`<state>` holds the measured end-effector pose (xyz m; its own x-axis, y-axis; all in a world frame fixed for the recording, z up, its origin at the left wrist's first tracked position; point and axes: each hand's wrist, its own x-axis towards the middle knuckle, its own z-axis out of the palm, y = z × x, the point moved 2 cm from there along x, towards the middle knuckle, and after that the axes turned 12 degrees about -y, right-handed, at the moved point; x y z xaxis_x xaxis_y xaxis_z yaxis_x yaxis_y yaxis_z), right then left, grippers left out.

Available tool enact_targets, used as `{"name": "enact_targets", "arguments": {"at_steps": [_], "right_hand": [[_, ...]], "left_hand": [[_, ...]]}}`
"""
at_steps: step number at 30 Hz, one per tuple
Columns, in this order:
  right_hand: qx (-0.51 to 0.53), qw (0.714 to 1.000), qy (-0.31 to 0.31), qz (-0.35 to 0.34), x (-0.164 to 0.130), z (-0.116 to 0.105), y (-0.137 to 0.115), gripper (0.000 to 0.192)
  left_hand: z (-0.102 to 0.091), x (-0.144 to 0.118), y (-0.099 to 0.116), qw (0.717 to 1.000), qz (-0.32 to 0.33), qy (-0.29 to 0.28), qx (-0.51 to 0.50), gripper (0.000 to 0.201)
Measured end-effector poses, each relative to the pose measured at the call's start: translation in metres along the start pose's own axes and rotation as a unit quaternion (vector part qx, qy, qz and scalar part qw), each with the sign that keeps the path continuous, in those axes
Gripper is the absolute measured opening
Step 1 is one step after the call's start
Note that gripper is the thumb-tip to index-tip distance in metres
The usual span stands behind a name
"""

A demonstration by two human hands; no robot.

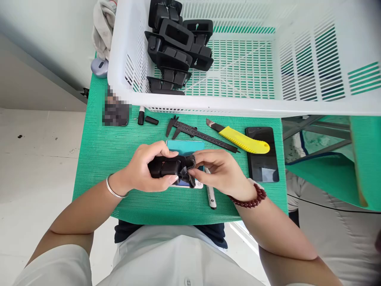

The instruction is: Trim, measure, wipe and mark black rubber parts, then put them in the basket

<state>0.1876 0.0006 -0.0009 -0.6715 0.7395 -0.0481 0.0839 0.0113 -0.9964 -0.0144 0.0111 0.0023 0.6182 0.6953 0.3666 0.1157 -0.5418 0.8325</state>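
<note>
My left hand point(152, 169) is closed around a black plastic part point(171, 168), thumb and fingers gripping its two long sides. The part looks like a moulded housing with rounded blocks. At its right end, my right hand point(216, 169) pinches a dark, fuzzy-edged bit point(191, 161); whether that is a separate piece or belongs to the part, I cannot tell. Below both hands lies a teal and white flat item point(185, 147), partly covered by them. A white marker point(211, 195) rests beside it, its upper end hidden by my right hand.
A white slatted basket point(190, 101) with several similar black parts point(175, 59) stands behind. Before it lie a black caliper point(202, 134), a yellow utility knife point(245, 140) with its blade out, a phone point(263, 163) and a marker cap point(151, 120). The green mat point(98, 167) covers the table.
</note>
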Motion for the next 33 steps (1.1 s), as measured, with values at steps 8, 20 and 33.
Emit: {"name": "enact_targets", "arguments": {"at_steps": [8, 20, 33], "right_hand": [[-0.023, 0.999, -0.021, 0.034, -0.001, 0.003, -0.001, 0.009], [-0.087, 0.985, 0.144, -0.03, -0.002, -0.002, -0.003, 0.015], [0.018, 0.992, 0.122, -0.015, -0.002, -0.007, 0.006, 0.019]], "left_hand": [[0.002, -0.002, 0.0, 0.996, -0.005, -0.093, -0.003, 0.028], [0.01, 0.002, 0.008, 0.995, 0.009, -0.1, -0.017, 0.03], [0.005, -0.003, -0.006, 0.993, -0.072, -0.008, -0.093, 0.034]]}}
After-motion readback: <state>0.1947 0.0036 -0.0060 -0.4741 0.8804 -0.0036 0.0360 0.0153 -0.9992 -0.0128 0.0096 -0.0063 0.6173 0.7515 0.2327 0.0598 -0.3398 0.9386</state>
